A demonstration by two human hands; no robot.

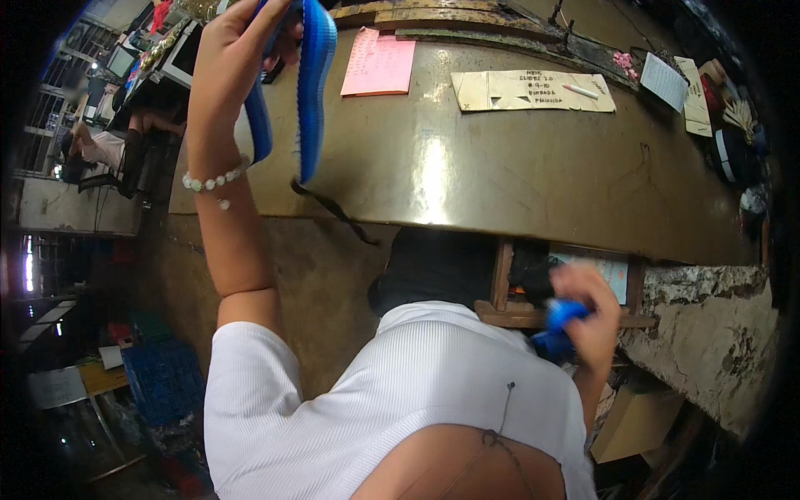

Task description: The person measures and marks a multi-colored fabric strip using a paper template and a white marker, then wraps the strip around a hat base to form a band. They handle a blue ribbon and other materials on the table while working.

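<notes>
Raised at the upper left, my left hand [236, 62] is closed on a blue strap [313, 83] banded in lighter and darker blue. The strap hangs down in two lengths over the table, and its upper end is partly hidden by my fingers. A thin black strip [329, 204] trails below it past the table's near edge. To the right, my right hand [596, 312] is smeared by motion beside an open wooden drawer [533, 317]. Its fingers curl around a bunched blue strap [560, 329], whose shape is blurred.
On the shiny brown table [375, 150] lie a pink note [379, 65] and a cardboard piece [508, 93] with a pen [580, 90] on it. Wooden bars [475, 37] run along the far side. A rough wall [708, 325] stands right; another person [108, 150] sits far left.
</notes>
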